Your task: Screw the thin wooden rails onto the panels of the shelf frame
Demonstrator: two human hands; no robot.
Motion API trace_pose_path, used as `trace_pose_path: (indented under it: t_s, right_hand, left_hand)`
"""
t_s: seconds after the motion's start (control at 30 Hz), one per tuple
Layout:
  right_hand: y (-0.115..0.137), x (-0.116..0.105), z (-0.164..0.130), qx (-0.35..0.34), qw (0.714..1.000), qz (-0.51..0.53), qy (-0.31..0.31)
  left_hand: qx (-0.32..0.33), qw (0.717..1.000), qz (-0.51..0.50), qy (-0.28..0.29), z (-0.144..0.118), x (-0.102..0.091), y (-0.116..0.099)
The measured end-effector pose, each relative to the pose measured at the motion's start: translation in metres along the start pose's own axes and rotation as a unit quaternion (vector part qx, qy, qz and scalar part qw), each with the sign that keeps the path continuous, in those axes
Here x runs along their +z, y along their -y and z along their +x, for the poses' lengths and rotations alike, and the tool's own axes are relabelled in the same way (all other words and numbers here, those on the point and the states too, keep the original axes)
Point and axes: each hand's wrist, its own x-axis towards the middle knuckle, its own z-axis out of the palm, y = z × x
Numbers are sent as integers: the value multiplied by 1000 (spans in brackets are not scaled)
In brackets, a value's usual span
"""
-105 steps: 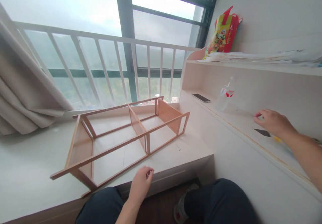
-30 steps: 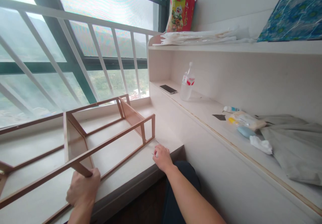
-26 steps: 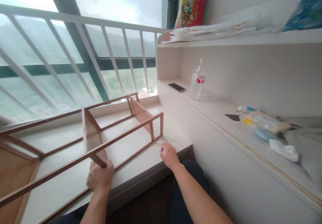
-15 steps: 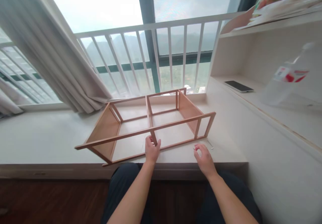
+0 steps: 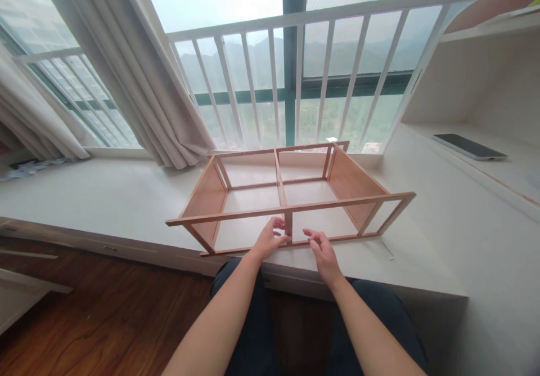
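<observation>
A light brown wooden shelf frame lies on its side on the pale window ledge. My left hand curls around the short middle upright at the frame's near side. My right hand hovers just right of that upright, fingers pinched together toward it; whether they hold something small I cannot tell. A small metal hex key lies on the ledge to the right of the frame.
White railing bars and a beige curtain stand behind the frame. A dark phone rests on the white shelf at the right. Wooden floor lies below the ledge; my dark-trousered knees are under my arms.
The view has swung left from the side shelf to the frame. My left hand took hold of the middle upright, and my right hand left the ledge edge and came in beside it.
</observation>
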Motion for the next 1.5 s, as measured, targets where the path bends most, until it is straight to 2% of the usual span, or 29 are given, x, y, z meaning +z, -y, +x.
trace_pose_path:
  t_s: [0.1, 0.2, 0.33, 0.47, 0.53, 0.77, 0.93, 1.17, 1.3, 1.5]
  right_hand:
    - [3, 9, -1, 21, 999, -38, 30]
    - [0, 11, -7, 35, 988, -146, 46]
    - [-4, 17, -14, -21, 947, -311, 73]
    - [-4, 28, -18, -16, 900, -428, 79]
    - [-3, 33, -19, -12, 887, -456, 76]
    - [-3, 44, -18, 10, 870, -490, 57]
    - [-3, 50, -19, -9, 865, -500, 46]
    - [-2, 50, -21, -11, 860, -507, 55]
    - [0, 50, -20, 14, 858, -508, 72]
    - [4, 51, -21, 3, 853, -519, 54]
  left_hand:
    - [17, 1000, 11, 14, 2, -1, 0]
    - [28, 999, 33, 29, 4, -2, -1]
    - [33, 998, 40, 29, 5, -2, 0]
    - [39, 998, 42, 34, 5, 0, 0]
    - [44, 998, 41, 34, 5, 1, 1]
    - [46, 998, 33, 36, 3, 2, -1]
    - [53, 998, 31, 35, 3, 2, -1]
    - [51, 997, 36, 35, 3, 2, 2]
    - [49, 997, 41, 37, 3, 2, 2]
    - [51, 997, 39, 39, 3, 2, 2]
